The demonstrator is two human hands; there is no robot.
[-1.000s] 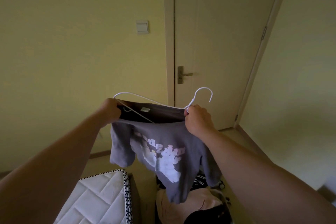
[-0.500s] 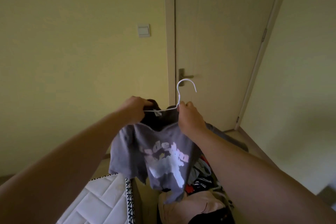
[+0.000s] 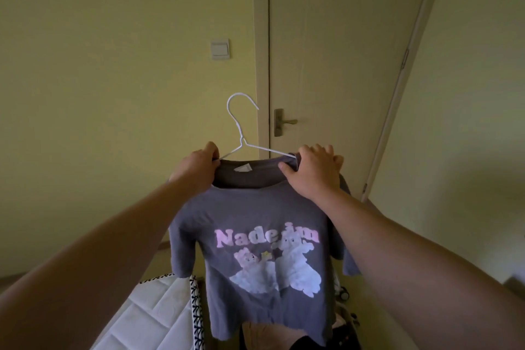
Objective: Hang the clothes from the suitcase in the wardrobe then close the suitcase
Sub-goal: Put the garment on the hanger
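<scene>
The grey T-shirt (image 3: 255,207) is held up on a white hanger (image 3: 241,133), its shoulders gripped by the left hand (image 3: 196,170) and right hand (image 3: 314,173); released unevenly, one shoulder could be dragged off.

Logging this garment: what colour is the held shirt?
Greyish purple shirt, pink lettering and white bear print; head view shows it best.

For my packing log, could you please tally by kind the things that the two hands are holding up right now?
grey short-sleeved T-shirt with pink lettering: 1
white wire clothes hanger: 1
Total: 2
</scene>
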